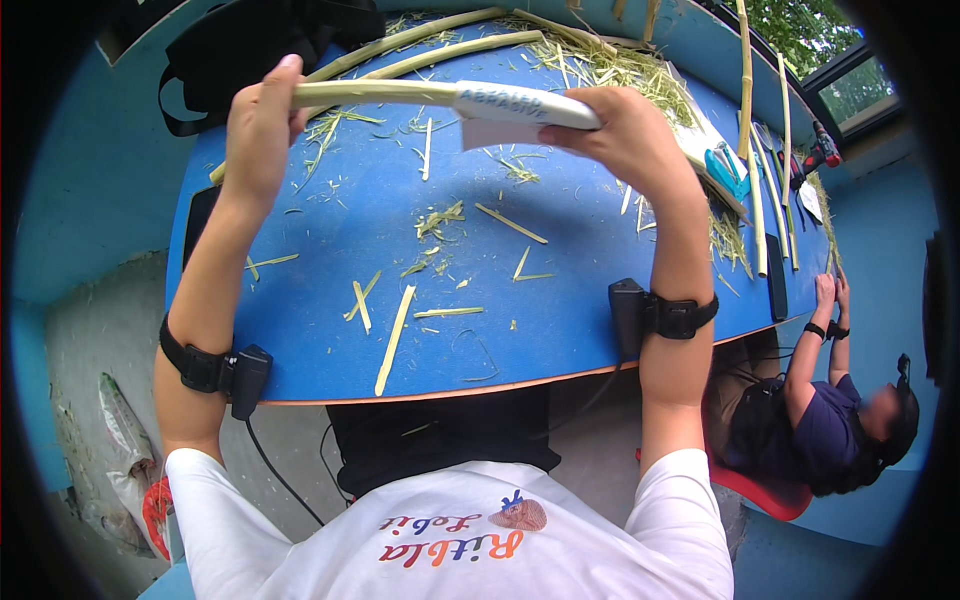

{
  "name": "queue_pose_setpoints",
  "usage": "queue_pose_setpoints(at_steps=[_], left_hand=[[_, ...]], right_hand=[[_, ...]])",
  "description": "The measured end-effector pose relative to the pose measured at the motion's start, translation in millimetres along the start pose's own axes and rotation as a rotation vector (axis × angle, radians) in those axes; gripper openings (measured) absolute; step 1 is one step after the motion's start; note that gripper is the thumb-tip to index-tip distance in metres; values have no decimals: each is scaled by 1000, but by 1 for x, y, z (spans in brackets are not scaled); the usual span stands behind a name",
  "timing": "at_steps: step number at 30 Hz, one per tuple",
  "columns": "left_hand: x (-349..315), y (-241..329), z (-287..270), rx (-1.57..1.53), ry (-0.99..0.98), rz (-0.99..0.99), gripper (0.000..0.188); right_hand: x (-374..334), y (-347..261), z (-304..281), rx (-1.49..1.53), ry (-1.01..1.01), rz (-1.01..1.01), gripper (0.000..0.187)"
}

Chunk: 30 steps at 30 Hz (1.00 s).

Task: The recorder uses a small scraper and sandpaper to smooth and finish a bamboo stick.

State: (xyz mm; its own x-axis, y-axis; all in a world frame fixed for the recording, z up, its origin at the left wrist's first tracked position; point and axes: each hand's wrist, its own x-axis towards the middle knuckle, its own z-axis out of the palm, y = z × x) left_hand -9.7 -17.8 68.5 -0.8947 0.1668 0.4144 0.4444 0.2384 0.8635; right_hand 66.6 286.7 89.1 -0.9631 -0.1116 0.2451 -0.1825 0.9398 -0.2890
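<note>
Yellow-green in colour, one slender stick (380, 93) is held crosswise in the air, above the far half of the blue bench (560, 310). At its left end, the left hand (264, 130) has its fingers closed around it. Toward its other end, a white sheet (520, 103) with blue print is folded over the stick, and the right hand (625, 130) has its fingers closed on this sheet, pressing it to the stick. Below them, thin shavings (437, 220) are scattered on the middle of the bench, and one flat strip (395, 340) lies close to the near edge. Long stalks (450, 50) lie toward the far edge, beside a black bag (225, 60) at the far left corner. Toward the far right corner is a heap of shavings (640, 85). Some poles (757, 215) are near the right edge, where also a co-worker (815, 425) sits.
</note>
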Motion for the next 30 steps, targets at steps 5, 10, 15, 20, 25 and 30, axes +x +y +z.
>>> queue_pose_setpoints(at_steps=[5,10,15,20,25,30], left_hand=[[11,-3,-12,-191,136,-168,45],[7,-7,-9,-101,77,-114,49],[-20,3,20,9,-215,-23,59],[-22,8,11,30,-366,29,65],[-44,7,31,6,-427,61,70],[-15,-2,10,18,-219,-49,60]], right_hand=[[-1,27,-7,59,15,90,31],[1,16,-1,23,5,56,33],[0,-10,17,43,-26,-178,29],[-5,-25,11,33,10,-211,28],[-9,-33,21,157,-54,-274,29],[1,-17,14,126,-109,-106,30]])
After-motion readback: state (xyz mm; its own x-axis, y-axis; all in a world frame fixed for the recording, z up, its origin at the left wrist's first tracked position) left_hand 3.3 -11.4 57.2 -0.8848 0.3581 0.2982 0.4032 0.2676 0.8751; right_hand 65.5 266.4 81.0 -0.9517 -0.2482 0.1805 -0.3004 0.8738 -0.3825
